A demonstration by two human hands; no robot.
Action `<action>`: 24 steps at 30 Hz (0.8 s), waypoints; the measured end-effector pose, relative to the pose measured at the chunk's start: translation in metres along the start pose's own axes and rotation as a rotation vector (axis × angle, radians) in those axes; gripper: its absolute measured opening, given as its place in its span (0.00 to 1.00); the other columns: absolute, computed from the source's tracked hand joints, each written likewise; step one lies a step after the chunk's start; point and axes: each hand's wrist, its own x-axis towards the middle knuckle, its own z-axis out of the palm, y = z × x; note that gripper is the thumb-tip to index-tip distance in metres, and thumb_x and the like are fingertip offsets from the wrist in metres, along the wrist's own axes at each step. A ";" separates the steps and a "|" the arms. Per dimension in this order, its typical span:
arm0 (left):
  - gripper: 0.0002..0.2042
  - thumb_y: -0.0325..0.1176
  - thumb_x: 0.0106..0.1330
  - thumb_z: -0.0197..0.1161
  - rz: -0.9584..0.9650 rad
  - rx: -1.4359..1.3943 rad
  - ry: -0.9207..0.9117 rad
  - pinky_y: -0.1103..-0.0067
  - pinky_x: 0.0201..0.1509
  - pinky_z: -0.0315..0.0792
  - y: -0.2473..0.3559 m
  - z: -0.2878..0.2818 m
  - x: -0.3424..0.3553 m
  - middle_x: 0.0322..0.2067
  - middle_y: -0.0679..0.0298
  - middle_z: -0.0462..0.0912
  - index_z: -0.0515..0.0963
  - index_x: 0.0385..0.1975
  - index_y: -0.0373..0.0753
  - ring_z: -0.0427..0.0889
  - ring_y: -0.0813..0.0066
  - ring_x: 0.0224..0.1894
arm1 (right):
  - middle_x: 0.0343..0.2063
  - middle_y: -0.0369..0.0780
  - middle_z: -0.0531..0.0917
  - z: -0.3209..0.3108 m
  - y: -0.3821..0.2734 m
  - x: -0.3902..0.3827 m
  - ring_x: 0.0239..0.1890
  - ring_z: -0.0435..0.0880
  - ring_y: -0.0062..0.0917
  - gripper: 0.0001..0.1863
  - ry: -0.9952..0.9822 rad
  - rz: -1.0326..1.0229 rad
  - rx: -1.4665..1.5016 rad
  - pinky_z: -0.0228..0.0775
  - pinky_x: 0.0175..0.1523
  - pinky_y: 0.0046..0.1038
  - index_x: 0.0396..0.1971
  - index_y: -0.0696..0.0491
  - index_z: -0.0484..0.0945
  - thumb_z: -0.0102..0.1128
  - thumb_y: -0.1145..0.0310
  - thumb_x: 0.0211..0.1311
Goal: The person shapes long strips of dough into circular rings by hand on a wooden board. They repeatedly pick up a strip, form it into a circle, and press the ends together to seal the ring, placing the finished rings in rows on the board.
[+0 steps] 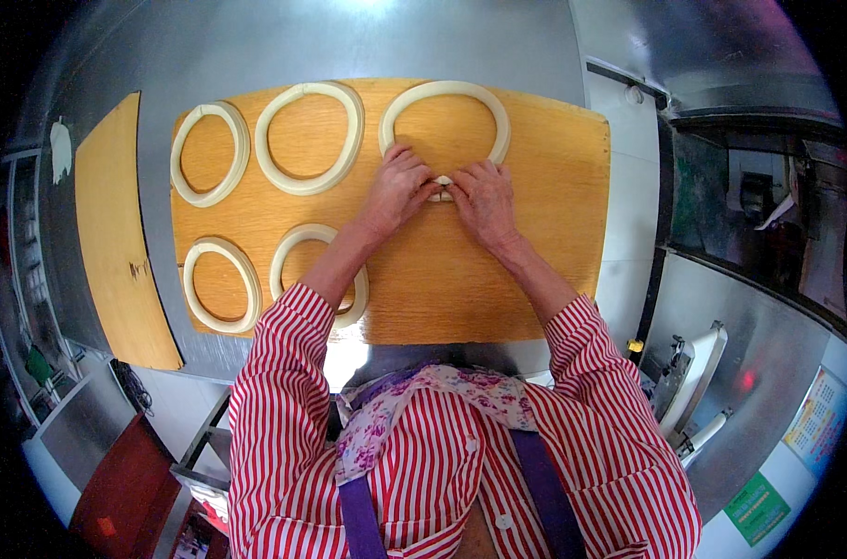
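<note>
A pale dough ring (445,88) lies on a large wooden board (554,279). At the near side of this ring my left hand (402,189) is closed, thumb and fingers pinched on a short joint or end (442,182) of the dough. My right hand (482,200) grips the same spot from the right, fingers curled and almost meeting those of the left. Part of the joint is hidden under the fingertips. Several other cream rings rest on the left of the board, among them one at top middle (309,186) and one at lower left (246,279).
A narrower wooden board (107,233) lies to the left on the steel table (367,37). Beyond the table's right side are a dark-framed opening (758,200) and white fittings (693,373). A dark red surface (116,494) is at lower left.
</note>
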 end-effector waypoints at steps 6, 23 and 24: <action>0.07 0.30 0.53 0.69 0.059 -0.028 -0.055 0.61 0.64 0.64 -0.004 0.000 0.001 0.29 0.58 0.79 0.81 0.30 0.36 0.79 0.58 0.42 | 0.34 0.37 0.81 0.004 0.003 0.001 0.43 0.76 0.32 0.08 -0.046 -0.081 -0.071 0.63 0.52 0.38 0.35 0.50 0.83 0.62 0.68 0.55; 0.21 0.28 0.59 0.64 0.000 0.024 -0.159 0.58 0.72 0.56 0.002 -0.021 -0.003 0.37 0.57 0.81 0.75 0.54 0.40 0.78 0.57 0.47 | 0.33 0.39 0.80 0.006 0.001 0.007 0.44 0.75 0.34 0.09 -0.100 -0.088 -0.011 0.62 0.54 0.38 0.32 0.51 0.83 0.67 0.63 0.53; 0.20 0.27 0.59 0.64 -0.003 0.031 -0.156 0.58 0.71 0.56 0.003 -0.021 -0.003 0.37 0.58 0.81 0.76 0.53 0.39 0.78 0.58 0.46 | 0.33 0.38 0.80 0.009 0.004 0.006 0.43 0.74 0.34 0.09 -0.093 -0.113 0.011 0.62 0.53 0.39 0.31 0.51 0.83 0.67 0.63 0.53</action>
